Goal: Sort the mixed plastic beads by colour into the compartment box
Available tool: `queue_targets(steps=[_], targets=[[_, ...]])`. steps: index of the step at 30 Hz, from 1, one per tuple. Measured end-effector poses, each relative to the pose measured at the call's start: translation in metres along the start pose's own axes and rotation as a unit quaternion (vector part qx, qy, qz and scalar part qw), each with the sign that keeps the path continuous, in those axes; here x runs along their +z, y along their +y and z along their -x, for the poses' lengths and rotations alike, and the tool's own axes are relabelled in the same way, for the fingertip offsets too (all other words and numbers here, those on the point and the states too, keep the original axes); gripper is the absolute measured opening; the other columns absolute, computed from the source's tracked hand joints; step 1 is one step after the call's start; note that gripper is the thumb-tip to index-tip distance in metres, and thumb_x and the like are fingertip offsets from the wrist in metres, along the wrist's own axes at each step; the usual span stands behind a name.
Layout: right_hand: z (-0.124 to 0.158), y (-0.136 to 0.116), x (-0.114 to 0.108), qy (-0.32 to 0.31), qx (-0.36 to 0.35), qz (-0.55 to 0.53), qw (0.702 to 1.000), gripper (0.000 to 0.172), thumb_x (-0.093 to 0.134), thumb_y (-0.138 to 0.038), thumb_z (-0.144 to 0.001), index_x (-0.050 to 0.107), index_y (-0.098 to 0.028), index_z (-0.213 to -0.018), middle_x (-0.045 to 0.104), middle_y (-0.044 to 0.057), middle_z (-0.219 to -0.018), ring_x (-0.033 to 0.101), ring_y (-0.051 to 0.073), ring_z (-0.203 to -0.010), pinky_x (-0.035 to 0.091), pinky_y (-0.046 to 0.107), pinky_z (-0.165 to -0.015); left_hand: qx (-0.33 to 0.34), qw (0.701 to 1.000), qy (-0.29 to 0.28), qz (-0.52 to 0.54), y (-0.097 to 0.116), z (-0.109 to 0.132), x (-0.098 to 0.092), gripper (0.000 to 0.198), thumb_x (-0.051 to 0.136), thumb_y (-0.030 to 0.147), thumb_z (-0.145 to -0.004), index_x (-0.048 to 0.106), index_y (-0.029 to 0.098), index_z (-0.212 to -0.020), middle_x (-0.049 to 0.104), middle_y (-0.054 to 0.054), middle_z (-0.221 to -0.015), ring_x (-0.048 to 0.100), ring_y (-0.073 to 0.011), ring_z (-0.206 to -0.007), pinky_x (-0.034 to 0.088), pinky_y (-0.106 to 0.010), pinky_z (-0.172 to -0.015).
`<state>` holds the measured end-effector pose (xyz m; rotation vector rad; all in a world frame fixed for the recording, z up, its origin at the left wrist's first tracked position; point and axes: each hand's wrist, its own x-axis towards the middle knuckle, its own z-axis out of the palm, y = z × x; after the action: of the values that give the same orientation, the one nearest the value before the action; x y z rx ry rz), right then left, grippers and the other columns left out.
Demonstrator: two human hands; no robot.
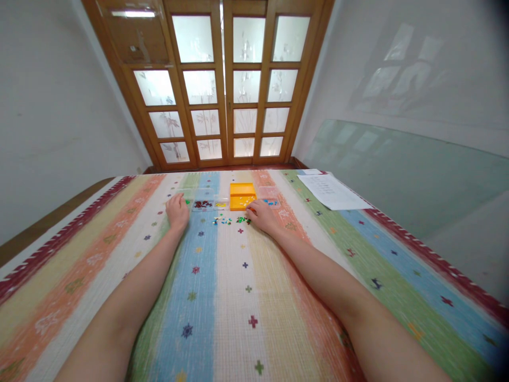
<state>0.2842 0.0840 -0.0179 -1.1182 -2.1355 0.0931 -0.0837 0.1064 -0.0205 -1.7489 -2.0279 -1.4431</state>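
Observation:
My right hand (261, 214) is at the near right corner of an orange box (243, 189) with its lid up. Its thumb and fingertips are pinched together just above a small pile of green pieces (242, 219); anything between them is too small to make out. White pieces lie inside the orange box. My left hand (177, 212) rests at the left clear box, beside a few green pieces (187, 202), its fingers loosely bent and slightly apart. Between the hands are dark red pieces (203, 204) and yellow pieces (221, 205) in clear compartments, and mixed loose pieces (221, 220) on the cloth.
Blue pieces (271, 202) sit in a clear box right of the orange one. A striped tablecloth (234, 297) covers the table. Printed paper sheets (332, 192) lie at the far right. Beyond the table's far edge are wooden glass-paned doors (226, 101); a glass panel leans against the right wall.

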Motion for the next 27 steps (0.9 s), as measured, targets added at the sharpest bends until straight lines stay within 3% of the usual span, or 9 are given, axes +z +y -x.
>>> queue_targets(steps=[5,8,13,16,20,27], targets=[[0.0,0.0,0.001,0.0,0.0,0.0,1.0,0.015,0.057,-0.019,-0.096,0.071,-0.021,-0.094,0.071,0.008,-0.1,0.059,0.022,-0.098,0.044,0.035,-0.088,0.038,0.999,-0.008,-0.01,0.01,0.005,0.001,0.044,0.034,0.028,-0.098,0.07,0.017,-0.121,0.069,-0.012,-0.127,0.059,-0.0269,-0.124,0.041,-0.049,-0.115],[0.0,0.001,0.002,-0.001,0.002,0.004,1.0,0.015,0.057,-0.019,-0.096,0.071,-0.02,-0.093,0.071,0.008,-0.1,0.06,0.022,-0.097,0.045,0.035,-0.088,0.1,0.992,-0.078,0.003,0.024,0.013,0.0,0.042,0.035,0.029,-0.1,0.071,0.019,-0.118,0.071,-0.01,-0.123,0.061,-0.0258,-0.12,0.045,-0.047,-0.111],[0.0,0.001,0.002,0.0,-0.002,0.006,1.0,0.014,0.057,-0.019,-0.096,0.071,-0.02,-0.092,0.071,0.007,-0.098,0.059,0.022,-0.097,0.044,0.035,-0.088,0.282,0.927,-0.247,0.029,0.055,0.033,-0.001,0.036,0.042,0.033,-0.102,0.074,0.022,-0.114,0.072,-0.008,-0.12,0.059,-0.0242,-0.118,0.045,-0.046,-0.11],[0.0,0.0,0.001,0.001,0.0,0.008,1.0,0.016,0.056,-0.019,-0.097,0.071,-0.02,-0.092,0.07,0.007,-0.097,0.059,0.022,-0.096,0.044,0.034,-0.087,0.343,0.886,-0.31,0.019,0.07,0.041,-0.003,0.035,0.044,0.033,-0.102,0.076,0.023,-0.114,0.073,-0.007,-0.12,0.058,-0.025,-0.117,0.044,-0.047,-0.11],[0.0,-0.001,0.0,-0.001,0.003,0.011,1.0,0.016,0.056,-0.02,-0.097,0.07,-0.02,-0.091,0.069,0.008,-0.096,0.059,0.022,-0.095,0.044,0.034,-0.087,0.366,0.868,-0.335,0.003,0.077,0.046,-0.005,0.034,0.046,0.033,-0.101,0.076,0.025,-0.116,0.072,-0.007,-0.121,0.057,-0.0258,-0.117,0.043,-0.048,-0.11],[-0.001,-0.001,0.0,-0.005,0.001,0.011,1.0,0.017,0.055,-0.019,-0.096,0.071,-0.02,-0.092,0.07,0.009,-0.098,0.059,0.023,-0.095,0.044,0.035,-0.086,0.366,0.87,-0.329,-0.024,0.074,0.047,-0.004,0.035,0.047,0.034,-0.101,0.072,0.025,-0.123,0.069,-0.009,-0.128,0.056,-0.0269,-0.121,0.041,-0.049,-0.112]])
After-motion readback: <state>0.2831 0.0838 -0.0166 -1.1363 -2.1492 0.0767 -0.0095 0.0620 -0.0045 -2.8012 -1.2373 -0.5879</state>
